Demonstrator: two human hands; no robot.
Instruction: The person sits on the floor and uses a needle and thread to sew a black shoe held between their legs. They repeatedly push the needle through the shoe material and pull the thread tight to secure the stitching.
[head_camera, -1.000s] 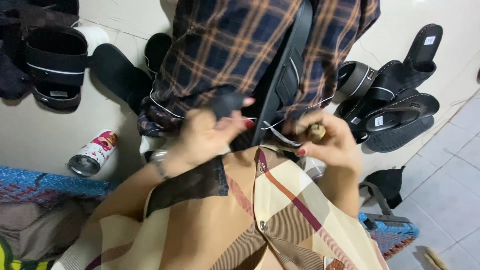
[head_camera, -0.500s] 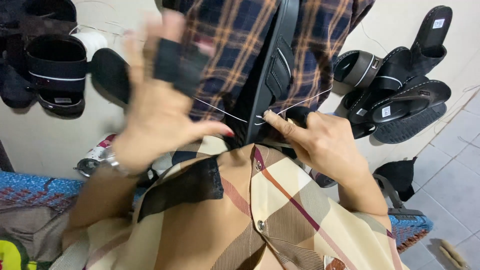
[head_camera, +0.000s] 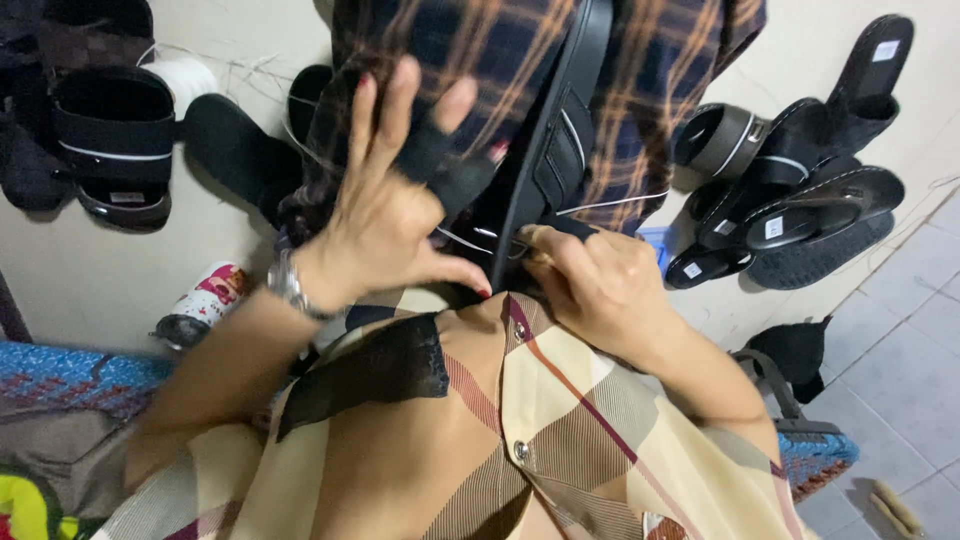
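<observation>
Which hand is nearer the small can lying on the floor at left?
Left. The left hand is raised above and right of the can, its wrist closest. The right hand is farther right, beyond the black sandal.

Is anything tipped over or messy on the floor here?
Yes. A small can lies on its side by the wall, left of the left hand. Black sandals sit in a jumbled heap to the right, some propped against the wall.

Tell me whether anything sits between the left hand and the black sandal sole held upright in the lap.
Nothing visible does. The left hand is spread right beside the black sandal sole, its thumb by the lower edge, where the right hand grips. Only thin white thread runs across there.
</observation>
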